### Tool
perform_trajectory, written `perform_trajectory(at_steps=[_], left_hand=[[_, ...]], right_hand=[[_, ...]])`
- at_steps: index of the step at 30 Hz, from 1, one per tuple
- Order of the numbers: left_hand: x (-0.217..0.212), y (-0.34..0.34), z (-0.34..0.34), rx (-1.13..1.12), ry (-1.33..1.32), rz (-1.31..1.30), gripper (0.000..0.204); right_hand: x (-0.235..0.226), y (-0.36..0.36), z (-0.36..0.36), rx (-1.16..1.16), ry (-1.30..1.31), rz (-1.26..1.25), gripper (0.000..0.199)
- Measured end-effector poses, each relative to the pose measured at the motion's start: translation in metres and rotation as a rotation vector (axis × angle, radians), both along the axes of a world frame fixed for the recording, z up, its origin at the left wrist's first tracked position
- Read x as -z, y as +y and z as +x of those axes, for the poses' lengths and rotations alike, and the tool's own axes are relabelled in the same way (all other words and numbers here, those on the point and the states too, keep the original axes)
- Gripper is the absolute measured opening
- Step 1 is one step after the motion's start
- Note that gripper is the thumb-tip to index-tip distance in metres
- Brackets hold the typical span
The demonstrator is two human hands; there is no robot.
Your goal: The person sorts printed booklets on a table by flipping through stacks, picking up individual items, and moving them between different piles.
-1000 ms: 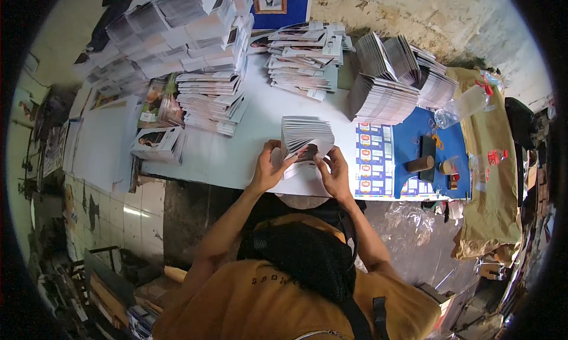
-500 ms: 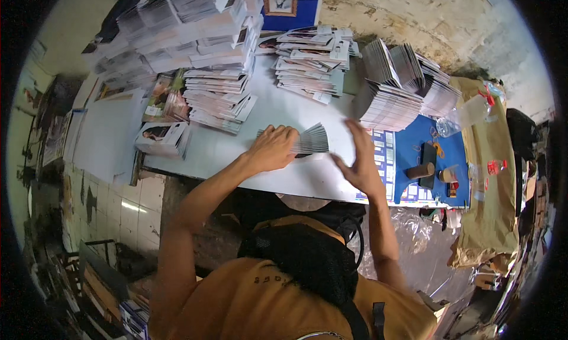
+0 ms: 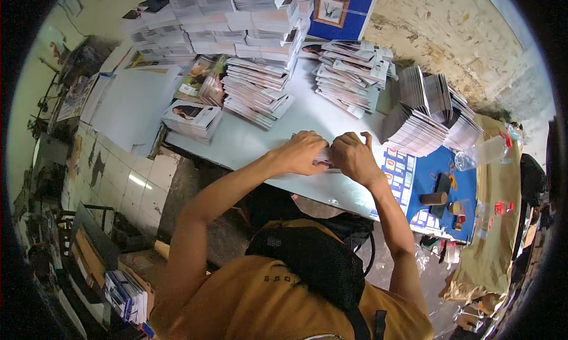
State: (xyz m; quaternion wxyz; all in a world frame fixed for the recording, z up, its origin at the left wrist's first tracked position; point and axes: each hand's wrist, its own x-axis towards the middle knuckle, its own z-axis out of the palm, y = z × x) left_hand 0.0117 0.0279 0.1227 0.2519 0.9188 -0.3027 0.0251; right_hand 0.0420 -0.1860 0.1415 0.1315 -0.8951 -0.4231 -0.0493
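Near the front edge of the white table (image 3: 236, 153), a small bundle of thin folded booklets (image 3: 322, 158) is between my hands and mostly hidden by them. My left hand (image 3: 302, 153) grips its left side with fingers curled over the top. Against the right side is my right hand (image 3: 356, 159), its fingers bent down and closed on the bundle. A neat short stack of booklets (image 3: 190, 124) lies to the left. Leaning booklet piles (image 3: 254, 94) stand behind it, with another pile (image 3: 352, 76) at the back middle.
Tall booklet stacks (image 3: 236, 29) rise at the back left. Fanned booklet blocks (image 3: 414, 131) stand right of my hands. Beyond them, a blue sheet (image 3: 425, 171) bears a brown cylinder (image 3: 433, 198). A clear plastic bottle (image 3: 482, 153) lies near brown paper (image 3: 491, 239).
My right hand, open and apart from the booklets earlier, has moved left and closed on them. My left hand stays on the bundle. The whole view has shifted slightly.
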Motion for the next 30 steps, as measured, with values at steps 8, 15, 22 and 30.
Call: perform_trajectory(at_steps=[8, 15, 22, 30], left_hand=[[0.016, 0.0, 0.008, 0.03, 0.05, 0.114, 0.016], [0.016, -0.004, 0.005, 0.037, 0.025, 0.087, 0.017], [0.009, 0.001, 0.009, 0.065, 0.048, 0.109, 0.019], [0.031, -0.016, 0.001, -0.32, 0.508, -1.044, 0.03]], right_hand=[[-0.004, -0.002, -0.002, -0.033, 0.164, 0.022, 0.009], [0.012, -0.021, -0.006, -0.053, 0.058, 0.078, 0.012], [0.016, -0.046, -0.003, 0.02, 0.103, -0.014, 0.031], [0.083, -0.047, -0.026, 0.245, 1.158, 1.066, 0.095]])
